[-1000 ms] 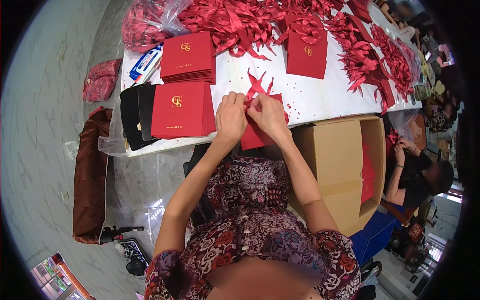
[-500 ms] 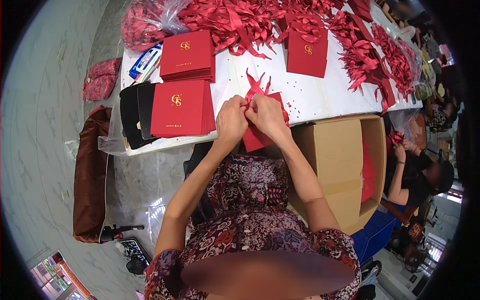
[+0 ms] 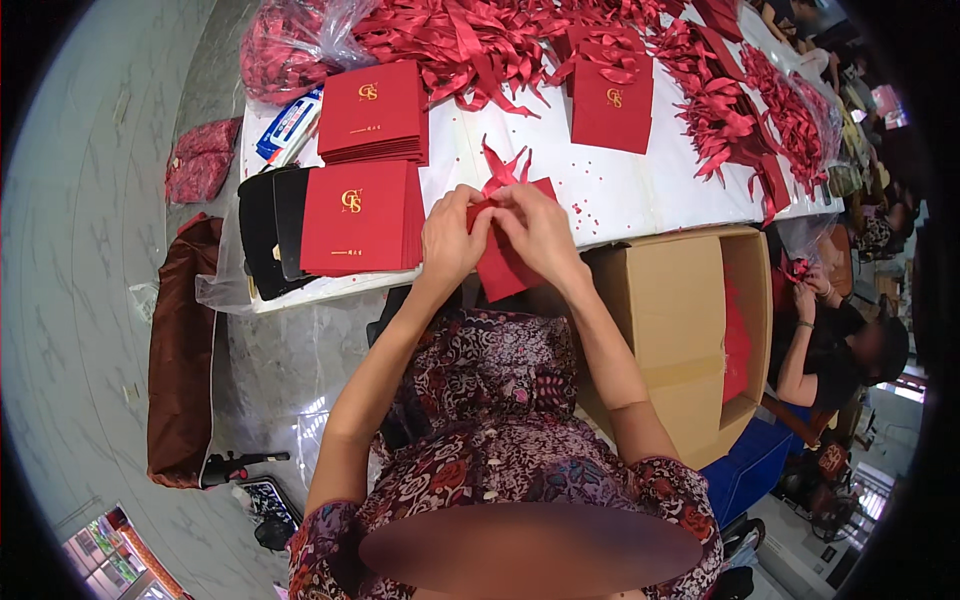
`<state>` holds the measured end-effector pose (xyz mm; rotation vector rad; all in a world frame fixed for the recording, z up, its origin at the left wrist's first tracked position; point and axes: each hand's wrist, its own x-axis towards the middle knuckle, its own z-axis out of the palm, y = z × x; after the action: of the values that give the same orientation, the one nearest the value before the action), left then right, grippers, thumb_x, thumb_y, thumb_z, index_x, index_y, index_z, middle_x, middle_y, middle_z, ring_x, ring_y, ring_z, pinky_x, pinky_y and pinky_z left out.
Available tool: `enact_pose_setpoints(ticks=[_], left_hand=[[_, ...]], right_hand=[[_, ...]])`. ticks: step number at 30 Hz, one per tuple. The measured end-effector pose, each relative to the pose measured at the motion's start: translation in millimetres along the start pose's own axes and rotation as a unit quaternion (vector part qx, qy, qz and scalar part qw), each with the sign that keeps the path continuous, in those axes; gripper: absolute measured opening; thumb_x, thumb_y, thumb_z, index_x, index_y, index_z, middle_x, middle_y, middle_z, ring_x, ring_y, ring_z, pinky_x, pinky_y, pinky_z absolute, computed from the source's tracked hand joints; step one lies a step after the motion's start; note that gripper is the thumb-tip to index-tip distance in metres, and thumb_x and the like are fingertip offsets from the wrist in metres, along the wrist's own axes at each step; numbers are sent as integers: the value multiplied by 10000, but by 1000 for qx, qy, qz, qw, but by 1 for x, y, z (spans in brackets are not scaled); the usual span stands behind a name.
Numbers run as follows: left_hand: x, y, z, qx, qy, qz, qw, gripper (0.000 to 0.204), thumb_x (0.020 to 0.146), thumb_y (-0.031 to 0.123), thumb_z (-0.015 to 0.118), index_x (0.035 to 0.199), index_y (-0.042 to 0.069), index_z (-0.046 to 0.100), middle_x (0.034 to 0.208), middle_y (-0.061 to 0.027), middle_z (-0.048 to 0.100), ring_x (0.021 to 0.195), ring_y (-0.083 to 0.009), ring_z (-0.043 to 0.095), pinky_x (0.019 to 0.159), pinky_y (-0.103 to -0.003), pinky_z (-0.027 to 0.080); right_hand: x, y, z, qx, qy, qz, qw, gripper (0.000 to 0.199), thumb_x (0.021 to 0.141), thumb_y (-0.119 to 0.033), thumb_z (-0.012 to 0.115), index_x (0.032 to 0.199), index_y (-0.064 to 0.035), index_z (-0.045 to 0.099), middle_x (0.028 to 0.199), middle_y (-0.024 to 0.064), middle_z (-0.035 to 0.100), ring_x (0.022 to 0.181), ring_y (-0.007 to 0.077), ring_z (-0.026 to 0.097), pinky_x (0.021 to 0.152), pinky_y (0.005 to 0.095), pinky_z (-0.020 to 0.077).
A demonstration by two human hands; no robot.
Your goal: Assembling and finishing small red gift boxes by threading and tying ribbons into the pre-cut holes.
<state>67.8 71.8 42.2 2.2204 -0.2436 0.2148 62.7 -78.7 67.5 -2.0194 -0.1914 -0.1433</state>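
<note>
A flat red paper bag (image 3: 507,274) lies at the table's front edge, its near end sticking out over the edge. Red ribbon (image 3: 503,170) spreads from its top in pointed tails. My left hand (image 3: 451,240) and my right hand (image 3: 540,232) meet over the bag's top edge, fingers bent and pinching close together. The ribbon runs into both pinches; the exact grip is hidden behind my knuckles. Just left of my left hand stands a stack of red bags (image 3: 358,222) with gold print, and a second stack (image 3: 370,105) sits behind it.
Heaps of red ribbon (image 3: 470,45) cover the back of the white table (image 3: 480,130). More bags with ribbons (image 3: 612,105) lie back right. An open cardboard box (image 3: 675,300) stands right of my arm. Farther right, a co-worker's hands (image 3: 808,290) hold something red.
My hands have drawn slightly nearer each other at the bag's top, fingertips turned inward. The ribbon tails and the bag have shifted a little to the left.
</note>
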Motion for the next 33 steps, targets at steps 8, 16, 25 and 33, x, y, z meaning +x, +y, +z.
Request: enact_pose_setpoints(ticks=[8,16,25,33], left_hand=[[-8,10,-4,15,-19,82,996,129,790,67,726,887,32,648,848,-110,643,808,-311,594,714,-387,480],[-9,9,-5,-30,7,138,990,121,780,27,729,893,25,685,838,-112,633,789,-297,603,692,-384,482],[-11,13,-8,-41,-16,71,997,96,817,54,701,884,16,644,841,-124,614,804,-331,606,697,-415,482],[-11,1,-5,-25,-16,23,999,141,848,134,720,862,16,644,789,-113,619,603,-247,559,578,-358,448]], right_hand=[[26,23,-19,-66,-174,54,981,165,847,-164,662,869,-12,722,795,146,695,742,302,669,699,390,516],[35,49,-16,97,-256,106,956,192,861,-184,650,860,-4,716,728,85,683,667,157,627,650,305,494],[34,46,6,-40,-65,72,995,244,876,-257,659,813,-26,703,761,134,686,701,274,661,657,384,495],[40,53,-8,26,23,108,994,235,897,-245,674,902,-15,717,749,116,705,676,205,674,632,327,508]])
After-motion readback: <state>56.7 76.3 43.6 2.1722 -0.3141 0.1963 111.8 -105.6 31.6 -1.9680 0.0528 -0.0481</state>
